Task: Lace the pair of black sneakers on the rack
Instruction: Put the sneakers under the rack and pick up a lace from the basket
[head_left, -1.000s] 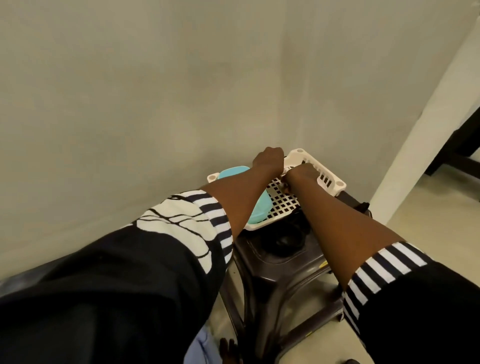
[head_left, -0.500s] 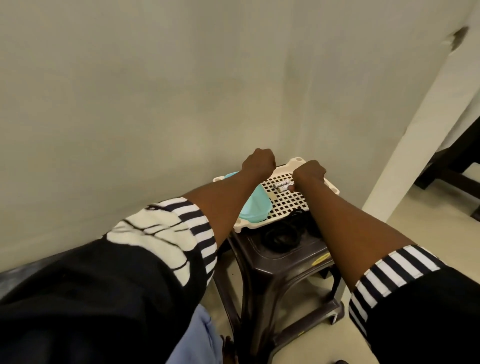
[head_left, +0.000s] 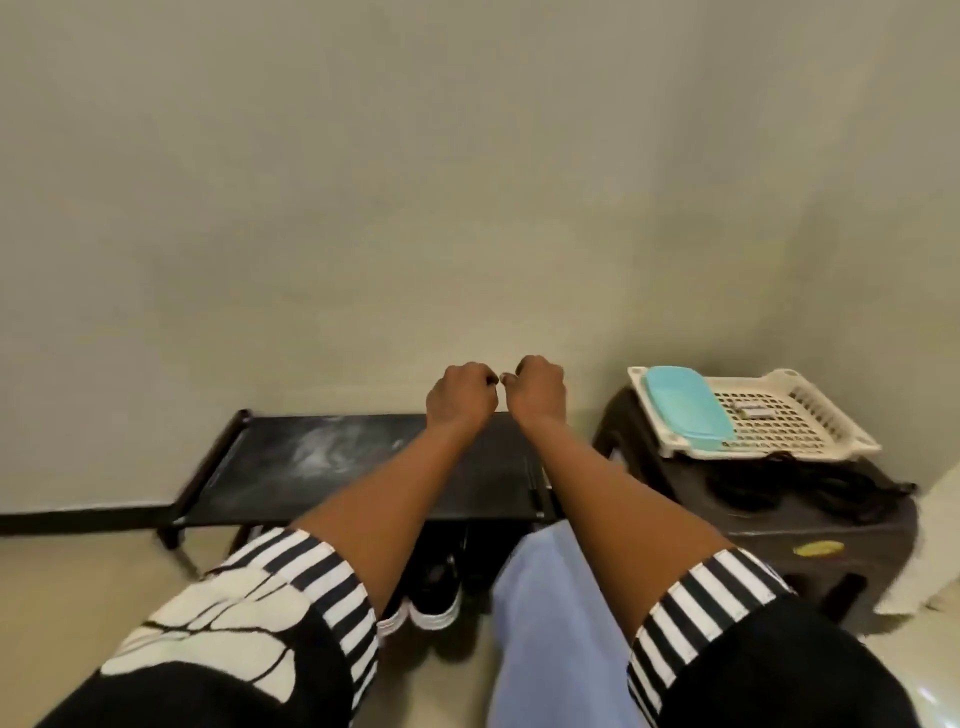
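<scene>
A low black rack (head_left: 291, 467) stands against the wall, its top shelf dusty. Under it a black sneaker with a white sole (head_left: 435, 590) shows between my left forearm and my blue-clad knee; only a sliver of a second white sole (head_left: 392, 621) shows beside it. My left hand (head_left: 460, 397) and my right hand (head_left: 537, 387) hover side by side above the rack's back edge, fingers curled into loose fists, knuckles almost touching. I see nothing held in either hand.
To the right a dark brown plastic stool (head_left: 810, 540) carries a cream perforated basket (head_left: 810, 426) with a turquoise lid (head_left: 685, 410) and a small object (head_left: 753, 412) inside. Dark cords (head_left: 748, 491) lie on the stool under the basket. A plain wall is close behind.
Both hands left the basket on the stool and moved left over the rack. My view swung left and down, bringing the rack and a sneaker into sight.
</scene>
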